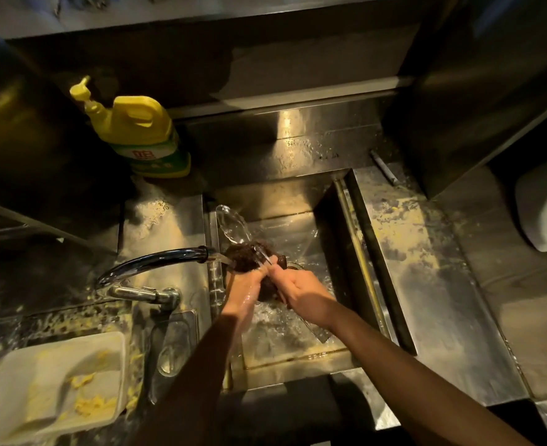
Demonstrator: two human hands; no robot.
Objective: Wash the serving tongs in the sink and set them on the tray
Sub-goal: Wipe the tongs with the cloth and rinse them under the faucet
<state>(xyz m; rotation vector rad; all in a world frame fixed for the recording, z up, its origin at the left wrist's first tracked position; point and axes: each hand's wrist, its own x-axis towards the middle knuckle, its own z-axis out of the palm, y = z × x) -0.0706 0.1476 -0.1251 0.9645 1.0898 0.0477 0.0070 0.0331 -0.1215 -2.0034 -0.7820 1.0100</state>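
Over the sink (327, 194), both hands (left hand (245, 292), right hand (301, 291)) grip tongs (233, 225).

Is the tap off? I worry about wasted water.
No, water pours from the tap onto the tongs and dark scrubber held over the sink.

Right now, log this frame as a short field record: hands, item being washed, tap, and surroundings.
left hand: holding dark scrubbing pad
right hand: gripping clear plastic serving tongs
curved chrome tap: running onto pad and tongs
steel sink: water pooled inside
yellow detergent jug: upright, behind the sink's left corner
white plastic tray: left counter, yellow scraps inside
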